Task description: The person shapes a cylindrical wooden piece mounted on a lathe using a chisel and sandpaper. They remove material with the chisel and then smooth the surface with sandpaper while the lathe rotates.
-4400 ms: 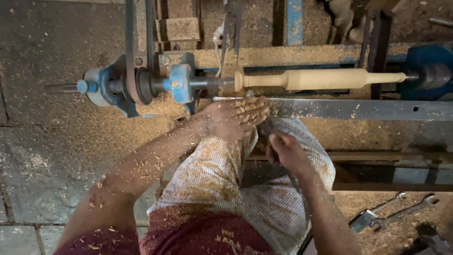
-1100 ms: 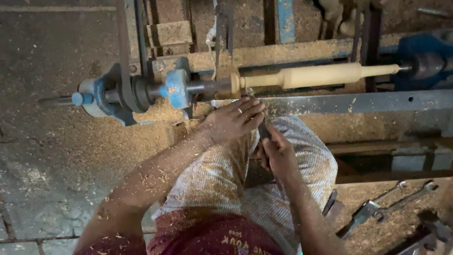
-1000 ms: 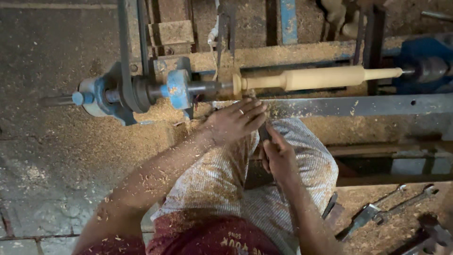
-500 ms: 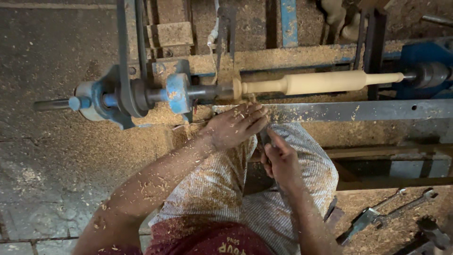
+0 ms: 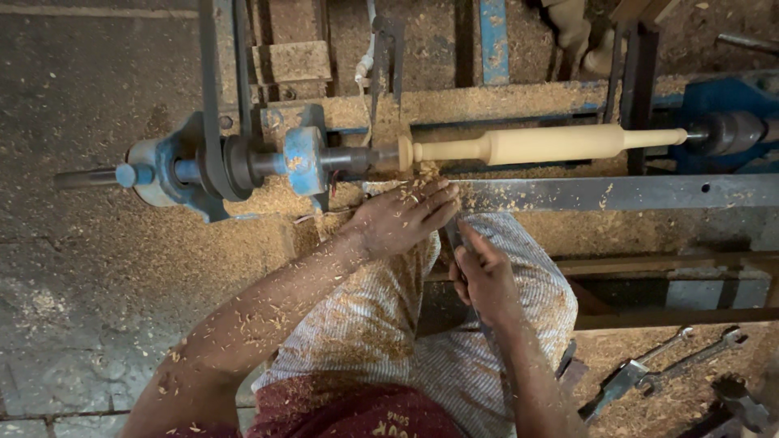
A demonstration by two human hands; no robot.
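Observation:
A pale turned wooden piece [image 5: 544, 144], shaped like a rolling pin, is mounted across a wood lathe between the blue headstock [image 5: 304, 160] and the blue tailstock [image 5: 722, 122]. My left hand [image 5: 406, 216] lies flat on the grey steel tool rest bar [image 5: 617, 193], fingers spread over the blade of a turning tool, just below the piece's left end. My right hand [image 5: 484, 280] is closed around that tool's handle [image 5: 454, 237], close over my knee in striped cloth. Wood shavings cover my left forearm.
Sawdust lies thick on the floor and on the lathe bed. Two wrenches [image 5: 665, 365] lie at the lower right. A drive belt [image 5: 219, 89] runs up from the pulley at the left. Wooden frame beams [image 5: 503, 105] sit behind the lathe.
The view has drifted slightly. My left hand has slid a little left along the tool rest, toward the piece's left end; my right hand keeps its grip on the tool.

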